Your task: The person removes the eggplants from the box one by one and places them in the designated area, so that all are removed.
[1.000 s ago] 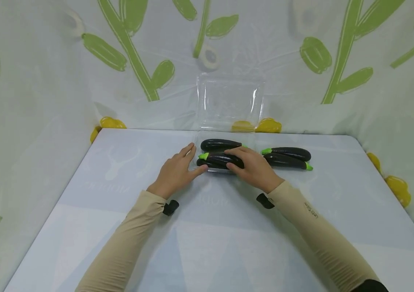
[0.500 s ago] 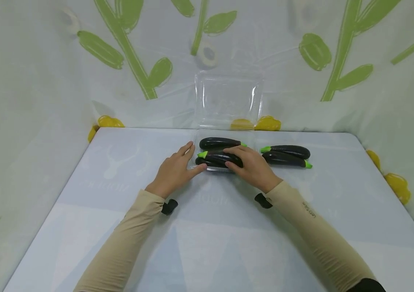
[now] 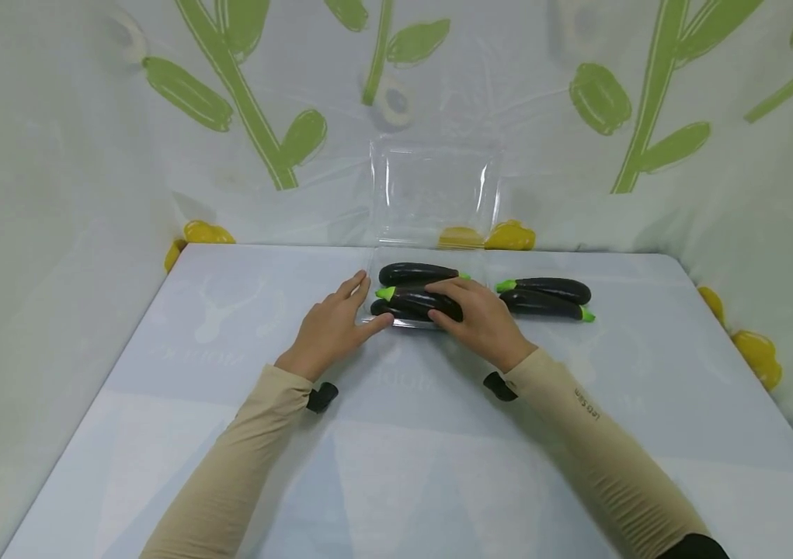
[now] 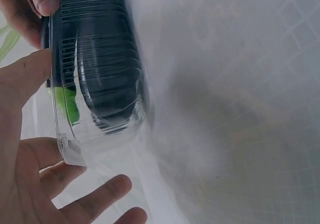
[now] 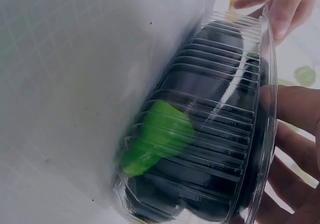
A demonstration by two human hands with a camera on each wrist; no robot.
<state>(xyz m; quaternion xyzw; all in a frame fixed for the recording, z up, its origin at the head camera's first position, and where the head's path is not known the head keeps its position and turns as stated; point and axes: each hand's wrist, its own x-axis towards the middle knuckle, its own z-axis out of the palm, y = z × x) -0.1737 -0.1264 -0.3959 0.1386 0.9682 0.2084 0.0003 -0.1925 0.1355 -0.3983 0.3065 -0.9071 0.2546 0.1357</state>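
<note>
A clear plastic clamshell container [image 3: 406, 325] stands at the back of the table with its lid [image 3: 438, 194] raised. Dark eggplants with green stem ends lie in it, one at the rear [image 3: 417, 273] and one at the front [image 3: 385, 309]. My right hand [image 3: 483, 322] grips another eggplant [image 3: 413, 297] on top of these, its green end to the left. My left hand [image 3: 329, 326] rests at the container's left front corner, fingers spread and nearly straight, thumb at the front rim. Ribbed container walls [image 4: 100, 49] show close up in the left wrist view.
Two more eggplants [image 3: 543, 303] lie on the table [image 3: 396, 466] just right of the container. Behind hangs a pale curtain [image 3: 508, 93] printed with green leaves and yellow shapes, against which the lid stands.
The whole head view shifts slightly to the left. Both hands, the gripped eggplant and the container hold nearly the same places relative to one another.
</note>
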